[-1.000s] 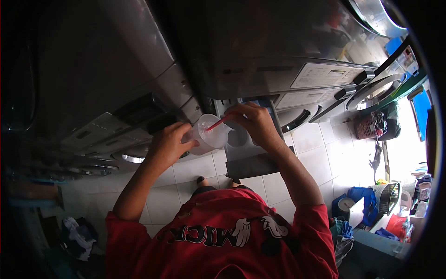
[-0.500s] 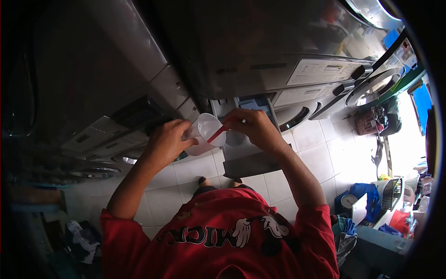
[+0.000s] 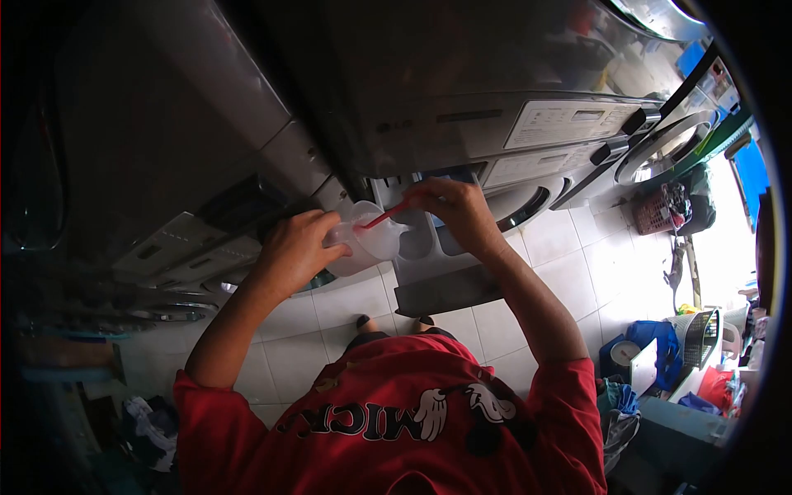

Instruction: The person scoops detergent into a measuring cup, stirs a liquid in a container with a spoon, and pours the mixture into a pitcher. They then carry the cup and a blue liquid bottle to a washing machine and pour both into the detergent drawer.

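My left hand (image 3: 299, 252) is closed around a translucent white plastic measuring jug (image 3: 360, 254), tilted to the right. The jug's spout hangs over the edge of a pulled-out detergent drawer (image 3: 418, 241) of a washing machine. Pinched in the fingers of my right hand (image 3: 456, 208) is a slim red plastic stick (image 3: 386, 216). Its far end reaches into the jug's mouth, and its tip shape cannot be made out. The right hand is above the drawer and partly covers its compartments.
Dark grey front-loading machines (image 3: 462, 74) stand close in front of me. The drawer's front panel (image 3: 445, 290) juts out over the tiled floor (image 3: 544, 272). To the right are a laundry basket (image 3: 653, 216), a blue bag (image 3: 648, 338) and a grey bin (image 3: 681, 429).
The jug has tipped further to the right, its spout now over the drawer. My right hand has risen slightly, and the red stick's end has moved left inside the jug.
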`<action>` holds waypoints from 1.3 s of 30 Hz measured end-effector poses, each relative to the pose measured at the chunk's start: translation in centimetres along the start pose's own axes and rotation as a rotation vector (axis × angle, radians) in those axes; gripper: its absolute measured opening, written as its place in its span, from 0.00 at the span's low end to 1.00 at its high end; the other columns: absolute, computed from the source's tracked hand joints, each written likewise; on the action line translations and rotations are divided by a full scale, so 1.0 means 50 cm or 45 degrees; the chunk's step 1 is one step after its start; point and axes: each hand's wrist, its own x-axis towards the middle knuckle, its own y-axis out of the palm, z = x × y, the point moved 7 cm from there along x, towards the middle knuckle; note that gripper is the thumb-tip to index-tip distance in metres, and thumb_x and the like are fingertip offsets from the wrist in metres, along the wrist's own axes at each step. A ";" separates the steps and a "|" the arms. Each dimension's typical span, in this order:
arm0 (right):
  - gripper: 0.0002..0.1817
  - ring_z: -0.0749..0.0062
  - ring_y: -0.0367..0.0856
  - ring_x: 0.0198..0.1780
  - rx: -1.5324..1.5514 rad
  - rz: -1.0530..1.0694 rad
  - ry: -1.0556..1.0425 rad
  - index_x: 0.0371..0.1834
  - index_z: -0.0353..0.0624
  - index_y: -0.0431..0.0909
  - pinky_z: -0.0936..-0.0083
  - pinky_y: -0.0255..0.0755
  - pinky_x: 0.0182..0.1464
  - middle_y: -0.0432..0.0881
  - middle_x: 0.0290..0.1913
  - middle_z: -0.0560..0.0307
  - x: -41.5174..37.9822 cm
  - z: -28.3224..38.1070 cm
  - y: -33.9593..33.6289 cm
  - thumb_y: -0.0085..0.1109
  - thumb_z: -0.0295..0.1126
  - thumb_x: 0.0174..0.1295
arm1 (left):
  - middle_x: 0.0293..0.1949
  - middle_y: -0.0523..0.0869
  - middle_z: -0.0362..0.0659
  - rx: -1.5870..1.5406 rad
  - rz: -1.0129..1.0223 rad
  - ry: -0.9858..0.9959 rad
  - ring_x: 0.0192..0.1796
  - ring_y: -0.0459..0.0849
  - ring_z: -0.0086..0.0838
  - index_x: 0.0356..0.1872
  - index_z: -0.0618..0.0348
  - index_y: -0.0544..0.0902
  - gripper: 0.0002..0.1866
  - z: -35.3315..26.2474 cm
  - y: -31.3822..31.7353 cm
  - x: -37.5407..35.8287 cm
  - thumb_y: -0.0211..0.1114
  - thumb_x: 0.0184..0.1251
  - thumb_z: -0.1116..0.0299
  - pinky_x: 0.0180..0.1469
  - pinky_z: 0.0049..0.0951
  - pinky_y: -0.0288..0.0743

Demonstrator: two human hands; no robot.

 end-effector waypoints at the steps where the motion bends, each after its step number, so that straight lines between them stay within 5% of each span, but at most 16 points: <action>1: 0.08 0.67 0.83 0.36 0.011 0.009 0.010 0.37 0.41 0.81 0.76 0.74 0.40 0.83 0.34 0.53 0.000 0.001 0.000 0.56 0.30 0.57 | 0.30 0.79 0.47 0.006 -0.003 0.004 0.34 0.81 0.43 0.32 0.62 0.76 0.16 0.000 0.000 0.001 0.70 0.47 0.63 0.36 0.39 0.73; 17: 0.08 0.70 0.82 0.37 0.292 0.222 0.185 0.37 0.37 0.79 0.78 0.74 0.43 0.82 0.33 0.52 -0.008 -0.010 0.023 0.53 0.27 0.57 | 0.29 0.78 0.49 0.038 0.069 -0.037 0.34 0.79 0.43 0.30 0.64 0.74 0.18 -0.019 -0.009 0.013 0.70 0.47 0.62 0.36 0.38 0.70; 33: 0.08 0.66 0.82 0.36 0.076 -0.027 0.030 0.37 0.41 0.81 0.77 0.74 0.40 0.83 0.34 0.52 -0.005 -0.006 0.000 0.55 0.29 0.57 | 0.31 0.79 0.49 0.116 0.079 0.008 0.36 0.80 0.45 0.32 0.62 0.74 0.19 -0.037 -0.016 0.022 0.70 0.47 0.60 0.37 0.40 0.71; 39: 0.08 0.72 0.81 0.40 0.163 0.174 0.128 0.37 0.41 0.80 0.77 0.71 0.46 0.83 0.34 0.56 -0.009 -0.010 0.016 0.55 0.30 0.59 | 0.32 0.80 0.49 0.124 0.080 0.003 0.37 0.80 0.45 0.33 0.63 0.74 0.19 -0.036 -0.015 0.023 0.70 0.48 0.60 0.38 0.40 0.72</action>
